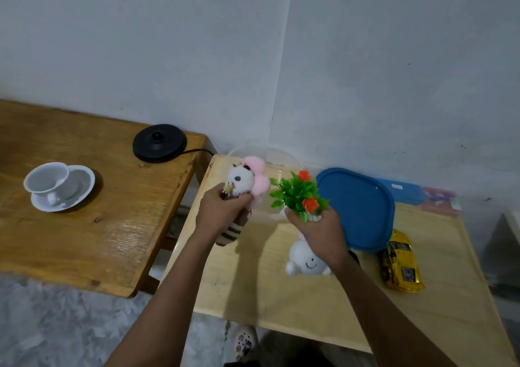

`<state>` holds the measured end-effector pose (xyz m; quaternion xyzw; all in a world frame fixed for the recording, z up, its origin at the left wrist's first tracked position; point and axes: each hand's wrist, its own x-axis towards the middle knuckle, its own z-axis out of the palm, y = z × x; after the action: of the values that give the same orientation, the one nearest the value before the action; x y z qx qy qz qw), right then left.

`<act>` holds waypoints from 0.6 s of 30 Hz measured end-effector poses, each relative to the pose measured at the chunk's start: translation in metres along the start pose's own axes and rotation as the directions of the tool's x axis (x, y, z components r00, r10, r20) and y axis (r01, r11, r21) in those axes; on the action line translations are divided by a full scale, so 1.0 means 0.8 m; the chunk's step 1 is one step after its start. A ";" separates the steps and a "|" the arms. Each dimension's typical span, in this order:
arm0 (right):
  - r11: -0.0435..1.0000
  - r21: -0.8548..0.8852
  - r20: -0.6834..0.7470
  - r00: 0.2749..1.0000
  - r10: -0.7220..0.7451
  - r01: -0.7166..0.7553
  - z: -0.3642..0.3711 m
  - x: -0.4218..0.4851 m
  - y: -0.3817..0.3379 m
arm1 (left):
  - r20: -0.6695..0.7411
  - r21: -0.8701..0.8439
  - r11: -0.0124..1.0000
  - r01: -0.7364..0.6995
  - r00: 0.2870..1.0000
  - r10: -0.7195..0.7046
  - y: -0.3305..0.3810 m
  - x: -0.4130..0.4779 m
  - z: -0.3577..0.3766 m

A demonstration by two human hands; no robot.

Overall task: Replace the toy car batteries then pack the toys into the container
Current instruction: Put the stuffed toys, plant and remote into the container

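Here, at the centre of the frame, the left hand (222, 212) closes its grip around the middle of a striped plush toy (242, 182) with a pink flower collar. The toy's long axis runs roughly up and down the picture, head uppermost. The right hand (318, 231) holds a small artificial plant (298, 195) by its base, green leaves and red blooms pointing up. The clear container (287, 161) sits just beyond both hands, towards the upper centre, on the far edge of the pale counter (253, 282). The plush head overlaps the container's left side and the plant overlaps its right, so either hand appears to need only a short forward reach to drop its load in, and nothing visible blocks the opening. The blue lid (357, 209) lies flat to the right, off the container. The yellow toy car (401, 262) rests at lower right beside the lid, nearer the right hand. A white smiling plush (308, 259) lies on the counter, partly under the right wrist. On the darker wooden table (84, 240) at left stand a cup and saucer (47, 179) and a black kettle base (159, 143), well apart from the toys.
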<state>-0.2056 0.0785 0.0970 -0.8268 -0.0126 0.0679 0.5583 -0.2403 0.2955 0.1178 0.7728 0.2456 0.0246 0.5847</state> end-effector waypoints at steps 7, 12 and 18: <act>0.989 -0.115 0.012 0.995 0.100 -0.098 0.017 0.089 -0.048 | -0.052 -0.008 0.991 0.131 0.990 -0.131 0.038 0.113 0.032; 0.959 -0.197 -0.003 0.978 0.206 -0.203 0.044 0.137 -0.056 | -0.089 0.067 0.967 0.248 0.966 -0.241 0.014 0.159 0.047; 0.917 -0.278 0.011 0.954 0.299 -0.284 0.078 0.179 -0.067 | -0.027 0.416 0.907 0.063 0.998 -0.057 0.002 0.180 0.050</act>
<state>-0.0686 0.1697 0.1098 -0.8864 0.0867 0.1699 0.4219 -0.1005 0.3182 0.0708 0.8716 0.2730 -0.0412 0.4052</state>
